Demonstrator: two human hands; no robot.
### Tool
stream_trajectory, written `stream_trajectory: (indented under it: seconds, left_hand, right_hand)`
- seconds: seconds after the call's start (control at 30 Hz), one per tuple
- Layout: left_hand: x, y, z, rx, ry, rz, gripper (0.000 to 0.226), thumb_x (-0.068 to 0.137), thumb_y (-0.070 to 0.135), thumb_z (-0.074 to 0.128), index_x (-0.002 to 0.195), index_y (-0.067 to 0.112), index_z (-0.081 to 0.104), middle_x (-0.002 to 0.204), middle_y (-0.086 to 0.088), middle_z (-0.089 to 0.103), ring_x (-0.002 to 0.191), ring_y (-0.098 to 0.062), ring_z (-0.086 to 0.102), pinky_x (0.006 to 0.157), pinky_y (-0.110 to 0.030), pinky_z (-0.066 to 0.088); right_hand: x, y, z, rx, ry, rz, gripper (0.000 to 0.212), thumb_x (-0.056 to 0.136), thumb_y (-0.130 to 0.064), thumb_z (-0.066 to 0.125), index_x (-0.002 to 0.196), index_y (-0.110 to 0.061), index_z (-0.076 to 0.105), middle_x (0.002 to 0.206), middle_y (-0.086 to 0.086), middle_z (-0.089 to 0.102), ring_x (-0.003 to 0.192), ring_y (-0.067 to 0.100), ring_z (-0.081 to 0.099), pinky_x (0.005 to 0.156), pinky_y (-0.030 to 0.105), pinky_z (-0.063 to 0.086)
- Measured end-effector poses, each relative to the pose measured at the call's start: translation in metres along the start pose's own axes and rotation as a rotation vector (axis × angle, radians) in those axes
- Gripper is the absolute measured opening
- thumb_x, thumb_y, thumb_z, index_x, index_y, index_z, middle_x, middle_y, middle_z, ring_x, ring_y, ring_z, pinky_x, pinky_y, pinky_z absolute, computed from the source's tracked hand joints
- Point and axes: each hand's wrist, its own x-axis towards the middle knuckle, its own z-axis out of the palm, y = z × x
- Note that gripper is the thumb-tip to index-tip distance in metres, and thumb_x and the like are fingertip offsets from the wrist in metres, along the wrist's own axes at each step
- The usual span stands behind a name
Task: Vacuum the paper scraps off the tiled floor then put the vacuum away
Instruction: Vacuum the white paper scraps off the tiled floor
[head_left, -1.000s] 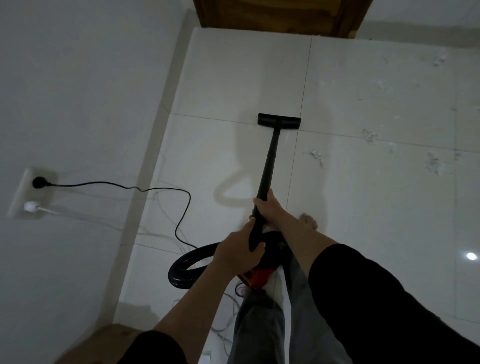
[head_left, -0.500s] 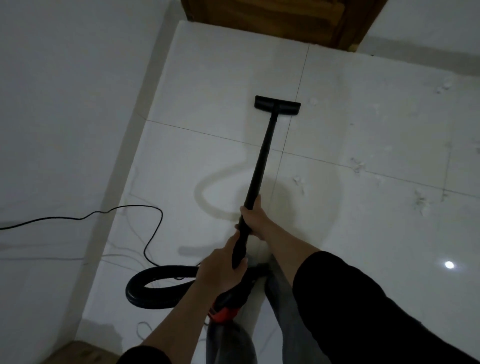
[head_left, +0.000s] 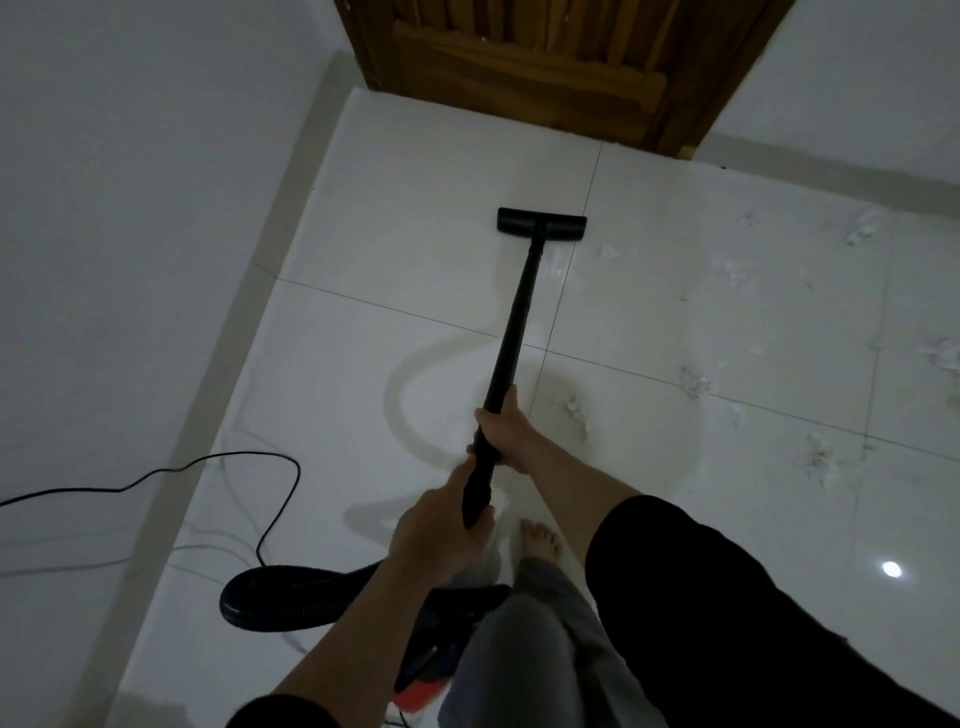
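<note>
White tiles (head_left: 415, 364), scraps (head_left: 696, 382) scattered right of frame: your left hand (head_left: 436, 535) and right hand (head_left: 501, 436) grip the wand (head_left: 511, 343), mid-vacuuming. Next, I'd swing the nozzle (head_left: 542, 224) right.

Glossy white tiled floor (head_left: 395, 374), matt black vacuum wand (head_left: 514, 332), ribbed black hose (head_left: 291, 597), grained wooden door (head_left: 530, 62)

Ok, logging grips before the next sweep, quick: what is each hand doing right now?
Left hand: grips the lower end of the vacuum wand.
Right hand: grips the wand higher up.
</note>
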Motion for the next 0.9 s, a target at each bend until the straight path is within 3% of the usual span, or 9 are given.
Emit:
stream_trajectory:
  seconds: [0.1,0.23,0.4,0.47,0.57,0.77,0.9]
  left_hand:
    - [0.006,0.004,-0.006,-0.008,0.014,-0.007,0.063,0.093,0.038,0.048,0.148,0.031,0.017,0.108,0.004,0.067,0.09,-0.015,0.065,0.081,-0.035,0.054]
    - [0.014,0.009,-0.016,0.009,0.025,0.005,0.063,0.092,0.038,0.049,0.147,0.031,0.019,0.107,0.005,0.067,0.088,-0.015,0.065,0.077,-0.03,0.053]
    - [0.033,0.026,-0.032,0.007,0.014,0.03,0.064,0.092,0.037,0.049,0.148,0.028,0.019,0.109,0.004,0.065,0.086,-0.011,0.062,0.076,-0.027,0.05]
    - [0.044,0.035,-0.037,-0.009,0.008,0.051,0.061,0.094,0.036,0.048,0.147,0.028,0.019,0.11,0.004,0.065,0.083,-0.008,0.058,0.072,-0.023,0.046]
    - [0.064,0.045,-0.047,-0.01,0.001,0.072,0.058,0.094,0.036,0.048,0.146,0.026,0.023,0.104,0.004,0.065,0.081,-0.01,0.061,0.074,-0.026,0.051]
    - [0.106,0.058,-0.082,-0.013,-0.045,0.065,0.059,0.095,0.035,0.049,0.146,0.029,0.02,0.105,0.004,0.065,0.088,-0.014,0.065,0.073,-0.025,0.049]
    - [0.137,0.068,-0.108,-0.01,-0.056,0.068,0.056,0.095,0.036,0.048,0.144,0.028,0.023,0.096,0.007,0.061,0.08,-0.013,0.063,0.07,-0.026,0.05]
  right_hand:
    - [0.002,-0.009,0.0,0.0,-0.004,-0.01,0.082,0.102,-0.011,0.043,0.154,-0.04,-0.014,0.087,0.01,0.052,0.061,0.022,0.059,0.066,0.039,0.058]
    - [0.007,-0.022,-0.002,0.003,-0.007,-0.017,0.076,0.102,-0.01,0.043,0.155,-0.035,-0.006,0.086,0.011,0.051,0.058,0.021,0.059,0.051,0.032,0.055]
    - [0.021,-0.044,-0.01,0.008,0.007,-0.011,0.079,0.101,-0.01,0.044,0.154,-0.04,-0.007,0.102,0.014,0.05,0.063,0.023,0.06,0.065,0.04,0.059]
    - [0.028,-0.055,-0.016,0.009,0.019,-0.024,0.078,0.101,-0.009,0.044,0.155,-0.038,-0.005,0.107,0.016,0.049,0.061,0.023,0.06,0.063,0.039,0.059]
    - [0.039,-0.075,-0.024,-0.008,0.025,-0.033,0.08,0.102,-0.009,0.044,0.155,-0.037,-0.009,0.11,0.019,0.048,0.06,0.023,0.06,0.064,0.038,0.06]
    - [0.065,-0.12,-0.028,-0.003,0.047,-0.026,0.082,0.102,-0.009,0.043,0.155,-0.039,-0.011,0.093,0.015,0.052,0.062,0.025,0.059,0.078,0.048,0.059]
    - [0.083,-0.151,-0.029,0.026,0.073,-0.03,0.08,0.103,-0.011,0.043,0.155,-0.038,-0.01,0.089,0.011,0.052,0.059,0.023,0.059,0.072,0.044,0.059]
